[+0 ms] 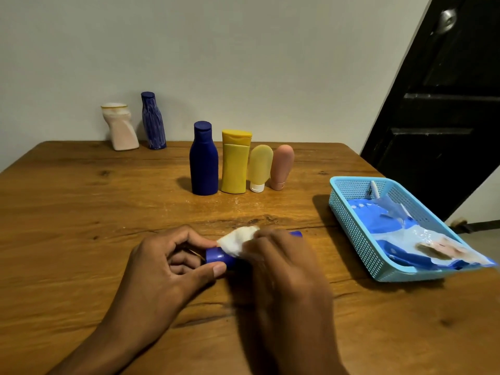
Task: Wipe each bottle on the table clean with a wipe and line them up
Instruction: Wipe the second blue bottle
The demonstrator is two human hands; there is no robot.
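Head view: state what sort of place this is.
Probably a room in a home, not a workshop: a plain wooden table against a bare painted wall, a dark panelled door at right, and toiletry bottles lined up.

My right hand (281, 269) is smeared by motion blur and covers most of the small blue plastic bottle (217, 257) lying on the wooden tabletop (81, 212); only its cap end and a far tip show. The crumpled white wipe (238, 239) is half hidden under my fingers. Print on the blue-and-white wipes packet (405, 239) in the light-blue mesh plastic basket (349, 220) is too blurred to read.
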